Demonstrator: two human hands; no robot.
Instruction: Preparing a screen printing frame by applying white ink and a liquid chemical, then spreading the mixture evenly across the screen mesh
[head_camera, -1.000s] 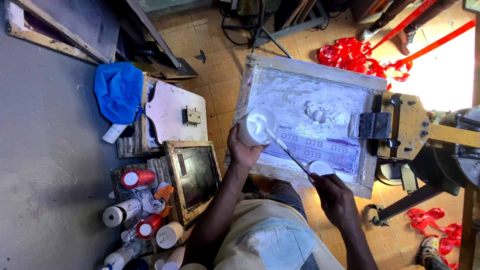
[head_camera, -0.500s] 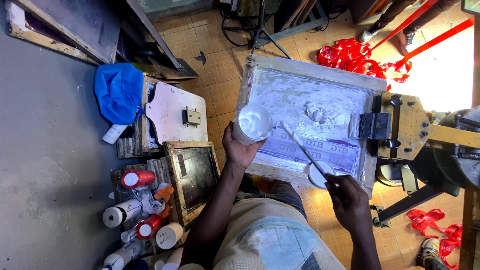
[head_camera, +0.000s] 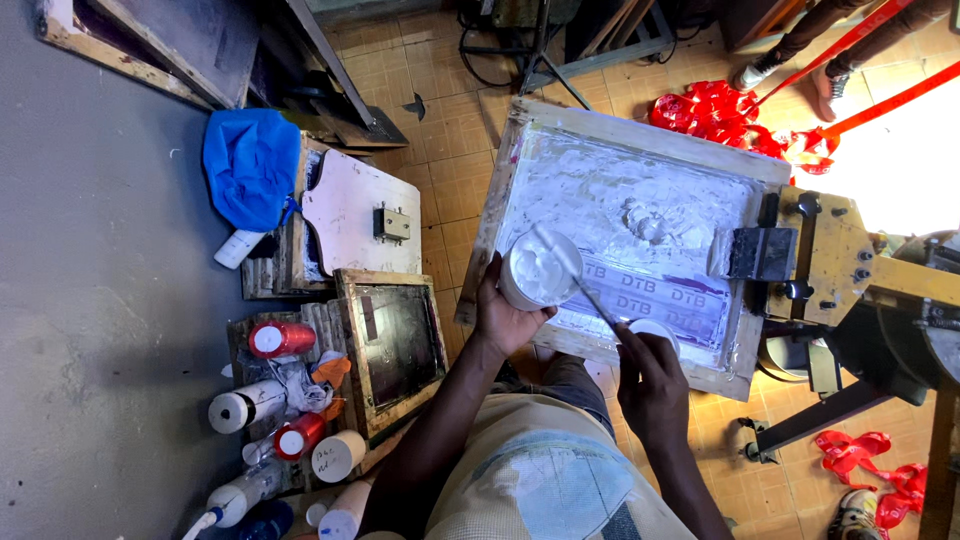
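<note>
My left hand grips a white tub of thick white paste and holds it over the near left part of a wooden-framed printing screen. The mesh is smeared with white paste, with a lump near its middle. My right hand holds a thin spatula whose tip reaches into the tub. A round white lid sits against my right fingers at the screen's near edge; I cannot tell whether they hold it.
A metal hinge clamp holds the screen's right side. To the left lie a smaller framed screen, a blue cloth and several red-capped and white bottles. Red ribbons lie on the tiled floor; another person's feet stand beyond.
The spatula swung out over the screen half a second ago and now its tip is back in the tub. My left hand has kept hold of the tub, shifting it slightly.
</note>
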